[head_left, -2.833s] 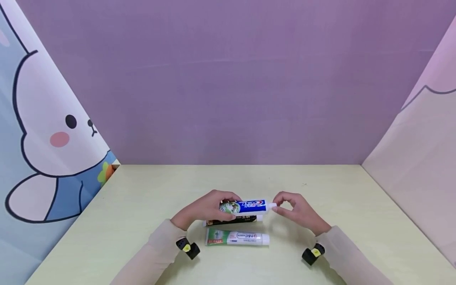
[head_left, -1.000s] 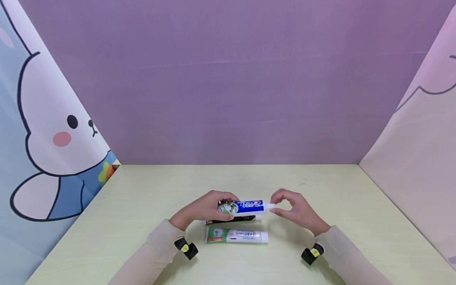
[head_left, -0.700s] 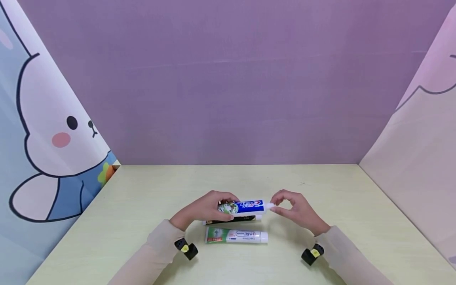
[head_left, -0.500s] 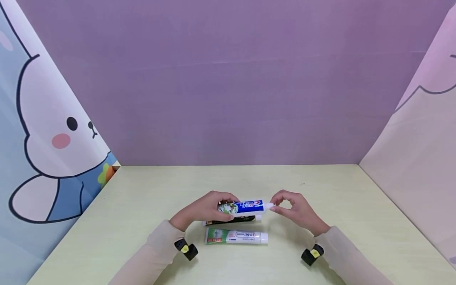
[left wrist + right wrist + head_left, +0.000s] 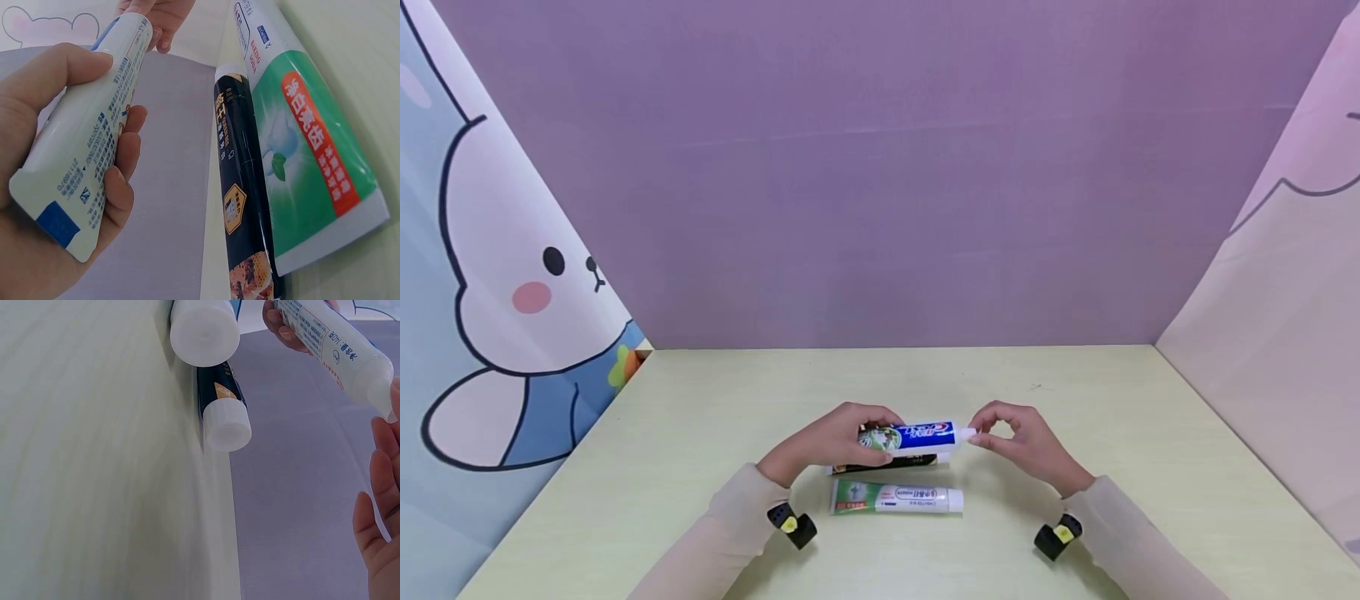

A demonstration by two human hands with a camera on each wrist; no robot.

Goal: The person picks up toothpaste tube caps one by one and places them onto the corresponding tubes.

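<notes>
My left hand (image 5: 842,435) grips a blue and white toothpaste tube (image 5: 925,436) around its body, thumb on the near side, raised over the table. The tube's narrow white cap end points right. There the thumb and index finger of my right hand (image 5: 1026,437) pinch the tip. Below the held tube lies a black toothpaste tube (image 5: 240,187), partly covered by it in the head view. Closer to me, a green and white toothpaste tube (image 5: 897,497) lies flat, its white cap to the right. In the right wrist view both lying tubes show their white caps, the black tube's cap (image 5: 227,425) lower.
The pale table (image 5: 737,383) ends at a purple back wall (image 5: 895,208). A rabbit-printed panel (image 5: 512,250) stands on the left, a pale pink one (image 5: 1292,292) on the right. Each wrist wears a small black camera.
Since the earliest frame, both hands and the held tube have shifted very slightly left in the head view. The right thumb and finger stay at the tube's tip; the lying tubes look unchanged.
</notes>
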